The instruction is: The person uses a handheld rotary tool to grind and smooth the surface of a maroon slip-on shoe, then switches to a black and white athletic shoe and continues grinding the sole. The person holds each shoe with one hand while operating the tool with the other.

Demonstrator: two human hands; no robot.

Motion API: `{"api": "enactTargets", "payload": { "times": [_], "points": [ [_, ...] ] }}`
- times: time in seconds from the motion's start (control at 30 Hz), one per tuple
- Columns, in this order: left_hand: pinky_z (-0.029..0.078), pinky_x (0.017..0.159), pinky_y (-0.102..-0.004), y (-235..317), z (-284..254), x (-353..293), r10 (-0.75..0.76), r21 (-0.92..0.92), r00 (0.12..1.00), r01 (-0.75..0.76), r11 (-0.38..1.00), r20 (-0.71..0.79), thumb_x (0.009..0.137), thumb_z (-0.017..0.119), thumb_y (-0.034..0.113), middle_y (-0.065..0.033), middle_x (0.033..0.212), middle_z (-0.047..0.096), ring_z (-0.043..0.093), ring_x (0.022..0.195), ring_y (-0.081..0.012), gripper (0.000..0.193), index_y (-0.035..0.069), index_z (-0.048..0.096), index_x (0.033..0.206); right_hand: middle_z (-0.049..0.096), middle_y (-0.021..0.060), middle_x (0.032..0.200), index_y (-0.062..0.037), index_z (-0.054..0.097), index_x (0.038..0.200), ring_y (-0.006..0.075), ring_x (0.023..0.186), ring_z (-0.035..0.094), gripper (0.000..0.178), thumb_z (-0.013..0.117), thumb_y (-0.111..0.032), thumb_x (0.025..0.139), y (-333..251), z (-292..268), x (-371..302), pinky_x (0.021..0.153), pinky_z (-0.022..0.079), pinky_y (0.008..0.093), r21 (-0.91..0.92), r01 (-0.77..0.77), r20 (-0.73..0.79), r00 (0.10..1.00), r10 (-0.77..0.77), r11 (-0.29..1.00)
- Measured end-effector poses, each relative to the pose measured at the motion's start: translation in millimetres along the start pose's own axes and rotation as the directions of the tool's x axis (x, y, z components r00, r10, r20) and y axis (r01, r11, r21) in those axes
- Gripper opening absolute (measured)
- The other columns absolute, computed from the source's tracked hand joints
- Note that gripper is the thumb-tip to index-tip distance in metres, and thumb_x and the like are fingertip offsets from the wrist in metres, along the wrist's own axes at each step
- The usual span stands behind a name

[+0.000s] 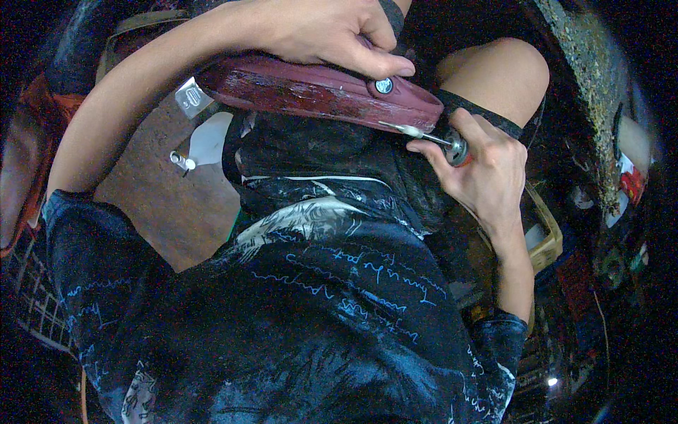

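Observation:
A maroon clog-type shoe (282, 95) lies on its side across my lap. Dark, glossy, scuffed streaks run along its side, and a round light badge sits near its right end. My left hand (346, 42) grips it from above, thumb pressed down just over the badge. In my right hand (487, 159) is a slim tool (431, 136) with a thin metal shaft, a pale pointed tip and a round metal collar. The tip touches or nearly touches the shoe's lower right edge. My fingers hide most of the tool's handle.
On the brown floor to the left stand a white translucent squeeze bottle (208, 141) and a small silvery packet (192, 97). A beige crate (547, 230) is beside my right forearm. A speckled, worn upright edge (586, 85) rises at the far right. My bare knee (515, 71) is behind the right hand.

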State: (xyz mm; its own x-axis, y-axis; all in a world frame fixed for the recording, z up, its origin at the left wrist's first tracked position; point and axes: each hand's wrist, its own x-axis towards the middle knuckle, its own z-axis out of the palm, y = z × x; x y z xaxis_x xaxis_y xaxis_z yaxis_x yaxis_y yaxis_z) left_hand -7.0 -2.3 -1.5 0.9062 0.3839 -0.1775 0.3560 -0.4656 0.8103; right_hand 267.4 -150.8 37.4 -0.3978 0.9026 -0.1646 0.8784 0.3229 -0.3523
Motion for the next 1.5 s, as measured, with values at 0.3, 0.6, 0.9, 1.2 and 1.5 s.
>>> {"api": "enactTargets", "payload": {
  "times": [0.3, 0.6, 0.9, 1.2, 1.5],
  "points": [
    [0.040, 0.049, -0.0433, 5.4, -1.1, 5.7, -0.030, 0.053, 0.999, 0.029, 0.998, 0.031, 0.103, 0.072, 0.047, -0.0133, 0.051, 0.056, 0.050, 0.042, -0.0272, 0.061, 0.002, 0.069, 0.063, 0.074, 0.0121, 0.080, -0.0071, 0.073, 0.095, 0.0345, 0.069, 0.075, 0.050, 0.094, -0.051, 0.083, -3.3, 1.5, 3.5, 0.060, 0.058, 0.0444, -0.001, 0.028, -0.004, 1.000, -0.028, 1.000],
    [0.040, 0.049, -0.0449, 4.8, 1.4, 5.9, -0.023, 0.054, 1.000, 0.023, 0.998, 0.000, 0.102, 0.072, 0.048, -0.0152, 0.051, 0.057, 0.051, 0.042, -0.0307, 0.061, 0.002, 0.069, 0.062, 0.073, 0.0115, 0.079, -0.0072, 0.072, 0.094, 0.0336, 0.069, 0.075, 0.052, 0.094, -0.053, 0.084, -6.6, 3.6, 4.0, 0.062, 0.058, 0.0446, -0.010, 0.029, -0.015, 0.999, -0.030, 1.000],
    [0.040, 0.048, -0.0435, 8.8, -1.7, 0.6, -0.103, 0.052, 0.995, 0.102, 0.993, 0.017, 0.102, 0.073, 0.047, -0.0128, 0.050, 0.056, 0.052, 0.042, -0.0291, 0.059, 0.003, 0.070, 0.062, 0.074, 0.0129, 0.078, -0.0074, 0.072, 0.095, 0.0346, 0.068, 0.076, 0.054, 0.094, -0.056, 0.083, 0.2, 2.6, 0.9, 0.061, 0.059, 0.0438, -0.044, -0.022, -0.019, 1.000, 0.021, 0.999],
    [0.039, 0.048, -0.0435, 5.7, 1.2, -0.3, -0.018, 0.046, 1.000, 0.019, 0.999, -0.025, 0.101, 0.074, 0.045, -0.0130, 0.050, 0.054, 0.050, 0.042, -0.0284, 0.060, 0.003, 0.066, 0.060, 0.074, 0.0149, 0.076, -0.0076, 0.075, 0.099, 0.0351, 0.068, 0.076, 0.055, 0.094, -0.057, 0.082, -2.0, 1.5, 2.0, 0.061, 0.059, 0.0441, -0.040, -0.040, -0.027, 0.999, 0.039, 0.998],
    [0.037, 0.047, -0.0433, 8.4, 0.2, 1.0, -0.035, 0.057, 0.999, 0.037, 0.998, -0.036, 0.102, 0.074, 0.047, -0.0129, 0.049, 0.053, 0.047, 0.041, -0.0278, 0.062, 0.003, 0.065, 0.059, 0.075, 0.0118, 0.080, -0.0072, 0.073, 0.095, 0.0342, 0.070, 0.076, 0.055, 0.094, -0.056, 0.083, -1.1, 3.9, 1.0, 0.061, 0.059, 0.0436, -0.040, -0.007, -0.022, 1.000, 0.006, 0.999]
  ]
}}
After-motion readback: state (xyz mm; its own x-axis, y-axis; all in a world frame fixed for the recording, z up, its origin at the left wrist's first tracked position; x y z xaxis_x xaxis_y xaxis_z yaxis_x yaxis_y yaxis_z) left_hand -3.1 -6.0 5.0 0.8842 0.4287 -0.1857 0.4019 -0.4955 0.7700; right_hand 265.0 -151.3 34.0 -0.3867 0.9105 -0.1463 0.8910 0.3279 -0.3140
